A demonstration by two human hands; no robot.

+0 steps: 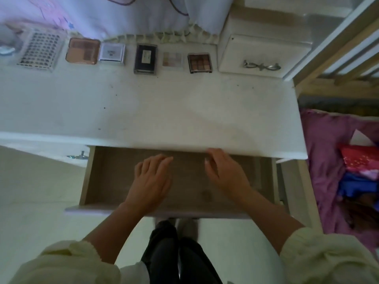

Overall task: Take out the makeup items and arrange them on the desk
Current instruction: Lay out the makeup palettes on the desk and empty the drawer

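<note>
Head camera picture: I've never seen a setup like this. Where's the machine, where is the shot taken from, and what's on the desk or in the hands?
There is no machine here. A person wears a camera on the head, so you look down at their own arms. The left hand and right hand reach into an open drawer under the white desk; both are relaxed and hold nothing. The drawer's back part is hidden under the desk top. Along the desk's far edge lies a row of makeup items, left to right: a grid-patterned case, a peach palette, a silver box, a black case, a pale eyeshadow palette and a brown eyeshadow palette.
</note>
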